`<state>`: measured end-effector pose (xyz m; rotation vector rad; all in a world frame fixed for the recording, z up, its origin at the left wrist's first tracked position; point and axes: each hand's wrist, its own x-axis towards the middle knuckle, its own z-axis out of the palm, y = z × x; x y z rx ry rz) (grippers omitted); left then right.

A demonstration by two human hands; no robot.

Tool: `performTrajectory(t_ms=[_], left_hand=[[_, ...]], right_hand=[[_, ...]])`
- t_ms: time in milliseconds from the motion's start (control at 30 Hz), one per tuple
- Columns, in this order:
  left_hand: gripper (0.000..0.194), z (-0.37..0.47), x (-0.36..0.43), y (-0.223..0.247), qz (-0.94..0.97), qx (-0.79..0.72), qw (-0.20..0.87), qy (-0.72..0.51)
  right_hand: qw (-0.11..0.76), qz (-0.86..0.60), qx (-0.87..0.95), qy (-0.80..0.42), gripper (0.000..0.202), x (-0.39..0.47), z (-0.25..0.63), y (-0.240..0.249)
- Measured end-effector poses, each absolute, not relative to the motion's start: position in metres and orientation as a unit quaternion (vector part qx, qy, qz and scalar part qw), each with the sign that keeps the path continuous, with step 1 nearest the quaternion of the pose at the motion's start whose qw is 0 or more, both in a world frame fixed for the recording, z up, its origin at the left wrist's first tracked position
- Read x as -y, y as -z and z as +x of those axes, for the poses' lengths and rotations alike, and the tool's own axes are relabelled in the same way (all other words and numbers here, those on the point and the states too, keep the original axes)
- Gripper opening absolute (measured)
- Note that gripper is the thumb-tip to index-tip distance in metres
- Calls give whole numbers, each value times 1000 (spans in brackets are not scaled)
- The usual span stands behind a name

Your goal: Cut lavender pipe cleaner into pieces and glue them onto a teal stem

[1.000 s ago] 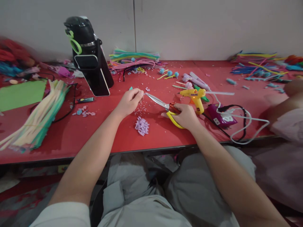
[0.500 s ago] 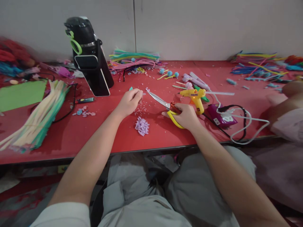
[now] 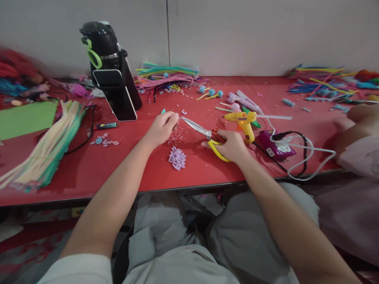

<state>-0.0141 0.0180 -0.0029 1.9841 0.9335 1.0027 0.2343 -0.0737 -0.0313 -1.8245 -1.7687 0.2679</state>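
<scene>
My left hand (image 3: 164,127) is closed in a pinch over the red table, with a tiny lilac tip showing beyond the fingertips. The rest of the held piece is hidden, though it looks like a bit of lilac pipe cleaner. My right hand (image 3: 232,145) grips scissors (image 3: 195,126) by their yellow and red handles. The blades look closed, their tips just right of the left fingertips. A small pile of cut lilac pieces (image 3: 177,158) lies nearer to me, with fine fluff scattered above it. One loose lilac piece (image 3: 184,112) rests just beyond the blade tips.
A yellow glue gun (image 3: 244,123) and a purple power block (image 3: 275,146) with cables lie right of my hand. At left stand a black bottle (image 3: 102,43) and a phone (image 3: 124,102). Pipe cleaner bundles (image 3: 56,146) lie around. Another person's arm (image 3: 361,130) rests at far right.
The scissors have shifted slightly left, bringing their tips closer to the left fingertips. The loose lilac piece now lies apart from the blades. My left hand has barely moved.
</scene>
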Motion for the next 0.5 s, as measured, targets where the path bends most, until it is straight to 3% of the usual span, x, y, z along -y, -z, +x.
performTrajectory(t_ms=[500], left_hand=[[43,-13,-18,2,760,-366,366,-393]], right_hand=[[293,-685,660,-99,68,73,235,32]])
